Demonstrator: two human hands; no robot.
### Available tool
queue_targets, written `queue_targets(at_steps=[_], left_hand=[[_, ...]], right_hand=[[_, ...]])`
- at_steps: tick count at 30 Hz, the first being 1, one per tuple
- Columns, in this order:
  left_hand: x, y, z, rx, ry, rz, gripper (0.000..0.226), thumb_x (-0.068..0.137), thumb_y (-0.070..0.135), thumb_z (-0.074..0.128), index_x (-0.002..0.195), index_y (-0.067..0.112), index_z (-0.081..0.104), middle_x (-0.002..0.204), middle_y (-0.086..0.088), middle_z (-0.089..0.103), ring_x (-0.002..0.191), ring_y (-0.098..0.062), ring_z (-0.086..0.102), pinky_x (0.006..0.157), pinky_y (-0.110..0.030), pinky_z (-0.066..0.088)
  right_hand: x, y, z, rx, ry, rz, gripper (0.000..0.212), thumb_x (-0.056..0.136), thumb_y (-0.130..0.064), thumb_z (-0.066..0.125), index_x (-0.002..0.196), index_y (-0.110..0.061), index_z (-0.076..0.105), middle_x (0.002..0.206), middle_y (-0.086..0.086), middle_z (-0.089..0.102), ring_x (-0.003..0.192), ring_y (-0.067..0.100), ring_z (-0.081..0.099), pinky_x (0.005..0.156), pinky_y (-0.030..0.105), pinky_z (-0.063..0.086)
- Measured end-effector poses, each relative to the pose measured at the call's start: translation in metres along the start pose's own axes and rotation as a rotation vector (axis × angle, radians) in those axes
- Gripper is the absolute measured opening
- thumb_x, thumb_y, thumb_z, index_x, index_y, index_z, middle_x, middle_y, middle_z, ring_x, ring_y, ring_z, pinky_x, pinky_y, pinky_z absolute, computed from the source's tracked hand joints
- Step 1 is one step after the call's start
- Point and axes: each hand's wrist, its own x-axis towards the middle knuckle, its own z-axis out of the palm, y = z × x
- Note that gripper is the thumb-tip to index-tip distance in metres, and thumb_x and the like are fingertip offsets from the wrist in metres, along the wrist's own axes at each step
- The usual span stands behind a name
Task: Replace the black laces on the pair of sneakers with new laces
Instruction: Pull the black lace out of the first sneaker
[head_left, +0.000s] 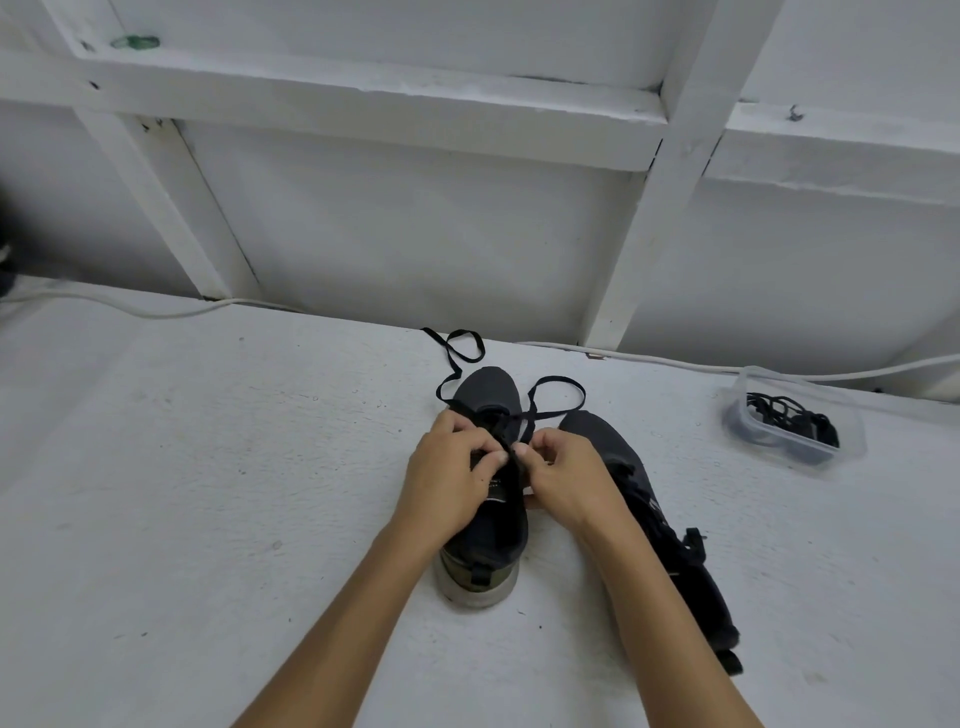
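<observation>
Head view: left hand (447, 483) and right hand (563, 480) close together over the near sneaker (485, 519), fingers curled, each pinching the black lace (519, 436) above the tongue. Thin, soft, floppy, light; best pinched near the eyelets, not by the loose loops trailing past the toe. Both forearms reaching in from below, wrists bent down. Second sneaker (654, 519) just beside, on its side. Off right, clear tub (789, 421) holding more dark laces.
</observation>
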Motion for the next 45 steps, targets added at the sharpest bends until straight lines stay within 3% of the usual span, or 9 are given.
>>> queue_targets(at_steps=[5,9,13,18,22,26,31,39,45], left_hand=[[-0.002,-0.003,-0.007,-0.229,0.082,-0.180,0.010,0.093,0.038,0.062,0.092,0.029,0.065,0.099,0.012,0.063,0.091,-0.002,0.060,0.077,-0.019,0.046],[0.002,-0.014,-0.012,-0.268,0.063,-0.257,0.011,0.093,0.031,0.064,0.095,0.029,0.075,0.092,0.016,0.069,0.086,0.005,0.062,0.079,-0.014,0.047],[0.006,-0.017,-0.010,-0.239,0.055,-0.230,0.015,0.088,0.028,0.074,0.102,0.026,0.078,0.090,0.017,0.068,0.080,0.013,0.058,0.072,-0.001,0.039],[0.018,-0.013,-0.014,-0.019,-0.010,-0.089,0.007,0.097,0.022,0.060,0.093,0.023,0.066,0.088,0.009,0.068,0.080,-0.006,0.062,0.080,-0.027,0.052],[0.030,-0.016,-0.024,0.154,-0.083,0.036,0.009,0.103,0.025,0.044,0.101,0.022,0.052,0.086,0.002,0.068,0.079,-0.020,0.064,0.075,-0.040,0.052],[0.029,-0.019,-0.029,-0.070,-0.154,-0.077,0.008,0.099,0.027,0.056,0.106,0.024,0.060,0.094,0.010,0.066,0.085,-0.003,0.061,0.072,-0.017,0.047],[0.014,-0.033,-0.020,-0.281,-0.099,-0.192,0.006,0.087,0.034,0.073,0.086,0.028,0.074,0.088,0.013,0.073,0.086,-0.001,0.066,0.079,-0.020,0.051],[0.015,-0.031,-0.018,-0.400,0.044,-0.247,0.014,0.104,0.031,0.043,0.098,0.022,0.052,0.092,0.007,0.071,0.077,0.002,0.066,0.070,-0.023,0.049],[0.009,-0.041,-0.013,-0.346,-0.064,-0.143,0.007,0.091,0.032,0.070,0.097,0.028,0.072,0.096,0.014,0.071,0.091,0.004,0.064,0.081,-0.016,0.049]], right_hand=[[0.004,-0.003,0.006,0.366,0.210,0.119,0.028,0.108,-0.035,0.041,0.111,-0.009,0.052,0.086,0.010,0.072,0.070,0.024,0.074,0.065,0.038,0.064],[-0.011,0.005,0.013,0.187,0.152,0.033,0.059,0.095,-0.064,0.047,0.102,-0.010,0.068,0.090,0.009,0.073,0.083,0.017,0.072,0.082,0.036,0.061],[-0.033,0.020,0.026,0.209,0.085,-0.121,0.022,0.101,-0.039,0.057,0.114,-0.033,0.073,0.115,-0.020,0.069,0.110,-0.009,0.060,0.094,0.016,0.048],[-0.040,0.025,0.039,0.148,0.137,-0.206,0.024,0.104,-0.029,0.052,0.123,-0.043,0.059,0.126,-0.030,0.058,0.120,-0.017,0.049,0.092,0.001,0.036],[-0.041,0.027,0.043,0.155,0.159,-0.196,0.031,0.106,-0.033,0.046,0.134,-0.035,0.060,0.129,-0.030,0.057,0.125,-0.015,0.048,0.102,0.008,0.036],[-0.041,0.029,0.043,0.194,0.146,-0.184,0.035,0.106,-0.035,0.044,0.138,-0.033,0.058,0.136,-0.024,0.058,0.128,-0.010,0.047,0.107,0.016,0.039],[-0.036,0.031,0.046,0.152,0.166,-0.214,0.034,0.106,-0.034,0.045,0.136,-0.029,0.060,0.136,-0.021,0.058,0.130,-0.004,0.048,0.111,0.029,0.042],[-0.037,0.033,0.048,0.138,0.183,-0.214,0.034,0.106,-0.034,0.046,0.136,-0.030,0.061,0.136,-0.021,0.057,0.131,-0.006,0.046,0.114,0.033,0.040],[-0.037,0.032,0.049,0.151,0.183,-0.220,0.032,0.106,-0.033,0.047,0.135,-0.030,0.060,0.135,-0.022,0.057,0.132,-0.005,0.046,0.114,0.033,0.040]])
